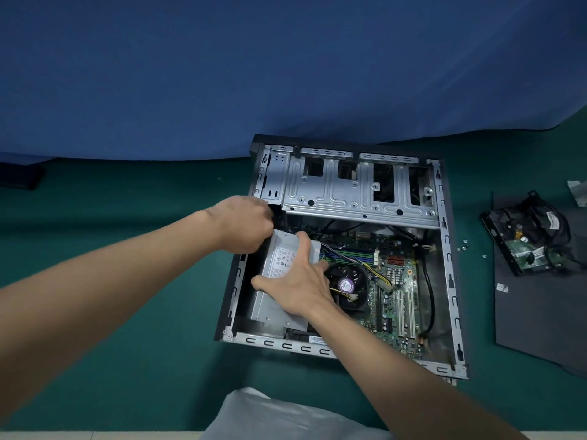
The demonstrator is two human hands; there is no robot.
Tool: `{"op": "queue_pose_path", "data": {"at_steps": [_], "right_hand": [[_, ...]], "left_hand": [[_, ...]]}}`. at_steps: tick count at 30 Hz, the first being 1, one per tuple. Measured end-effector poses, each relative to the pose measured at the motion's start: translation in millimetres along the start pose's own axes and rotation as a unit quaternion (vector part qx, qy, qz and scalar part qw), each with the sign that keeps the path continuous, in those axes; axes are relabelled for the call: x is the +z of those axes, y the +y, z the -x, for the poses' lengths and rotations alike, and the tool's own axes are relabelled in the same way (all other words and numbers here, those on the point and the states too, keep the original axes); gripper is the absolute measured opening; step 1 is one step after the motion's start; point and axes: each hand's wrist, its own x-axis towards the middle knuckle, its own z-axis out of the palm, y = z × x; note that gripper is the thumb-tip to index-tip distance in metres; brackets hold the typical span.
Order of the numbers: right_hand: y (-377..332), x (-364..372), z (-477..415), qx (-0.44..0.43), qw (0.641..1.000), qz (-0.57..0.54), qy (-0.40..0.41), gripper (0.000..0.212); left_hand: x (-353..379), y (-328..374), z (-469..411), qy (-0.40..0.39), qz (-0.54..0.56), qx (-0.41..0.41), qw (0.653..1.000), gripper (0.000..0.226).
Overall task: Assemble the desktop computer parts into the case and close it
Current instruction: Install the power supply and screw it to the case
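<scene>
While inside case, power supply in left hand, right hand, fingers curled.

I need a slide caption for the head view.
Right hand grips the power supply inside the open computer case; left hand at its far corner.
</scene>
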Motion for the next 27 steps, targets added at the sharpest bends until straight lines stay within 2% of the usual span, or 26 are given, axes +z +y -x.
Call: {"op": "queue_pose_path", "data": {"at_steps": [2,4,5,7,10,12,14,16,19,24,27], "right_hand": [[0,-2,-2,-0.016,1.0,0.012,-0.023,0.11],[0,-5,-4,-0.043,0.998,0.028,-0.037,0.109],[-1,-6,-4,-0.058,0.997,0.041,-0.043,0.107],[-2,-10,-5,-0.076,0.993,0.07,-0.058,0.105],[0,-18,-4,-0.122,0.976,0.161,-0.082,0.117],[2,-25,-5,-0.179,0.943,0.26,-0.109,0.134],[0,-30,-6,-0.22,0.898,0.354,-0.139,0.146],[-3,-29,-6,-0.245,0.87,0.402,-0.146,0.151],[-9,-25,-4,-0.266,0.856,0.423,-0.133,0.15],[-13,-25,-4,-0.283,0.838,0.457,-0.097,0.15],[-16,-25,-9,-0.291,0.826,0.476,-0.08,0.151]], "left_hand": [[4,-8,12,0.125,0.154,-0.076,0.977,0.02],[15,-9,20,0.247,0.308,-0.173,0.902,0.021],[21,-7,21,0.279,0.36,-0.224,0.861,0.024],[36,3,18,0.268,0.436,-0.301,0.805,0.034],[53,22,15,0.196,0.567,-0.353,0.718,0.048],[61,32,14,0.189,0.62,-0.373,0.664,0.048],[63,38,15,0.198,0.642,-0.393,0.628,0.043],[62,42,17,0.208,0.665,-0.403,0.593,0.032],[61,47,22,0.221,0.689,-0.411,0.554,0.024],[57,51,25,0.224,0.693,-0.406,0.552,0.03],[63,48,32,0.211,0.722,-0.382,0.538,0.027]]}}
